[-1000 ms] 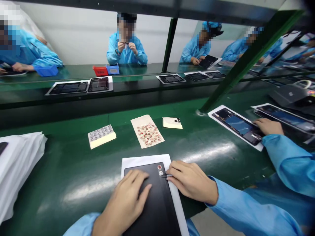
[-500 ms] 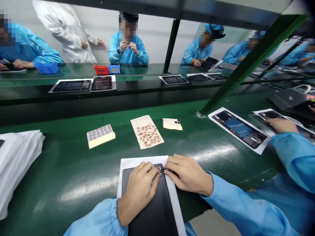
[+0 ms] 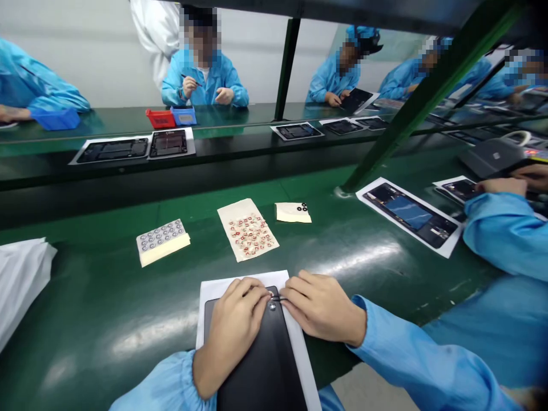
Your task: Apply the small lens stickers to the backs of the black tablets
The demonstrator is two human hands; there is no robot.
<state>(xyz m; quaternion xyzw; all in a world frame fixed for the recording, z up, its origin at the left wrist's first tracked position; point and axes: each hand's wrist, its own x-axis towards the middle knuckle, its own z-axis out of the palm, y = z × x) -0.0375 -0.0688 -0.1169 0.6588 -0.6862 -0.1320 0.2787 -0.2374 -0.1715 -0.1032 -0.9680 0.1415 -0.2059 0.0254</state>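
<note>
A dark grey tablet back cover (image 3: 266, 365) lies on a white sheet (image 3: 299, 348) in front of me. My right hand (image 3: 323, 305) pinches thin dark tweezers (image 3: 277, 298), their tips at the cover's upper right corner. My left hand (image 3: 235, 325) rests on the cover with fingers curled, thumb and forefinger drawn together by the tweezer tips. Whatever they pinch there is hidden. A round camera lens opening (image 3: 272, 306) shows just below the tips.
Beyond the cover lie a sheet of small red-edged pieces (image 3: 250, 234), a sheet of ring stickers (image 3: 161, 235) and a paper with black rings (image 3: 302, 208). An opened tablet (image 3: 411, 214) is at right, near a co-worker's sleeve (image 3: 500, 228). White wrapping (image 3: 21, 279) sits left.
My view has shifted slightly. The red bit at the cover's corner no longer shows, and the lens opening below the tweezers has come into view. The co-worker opposite has parted their hands.
</note>
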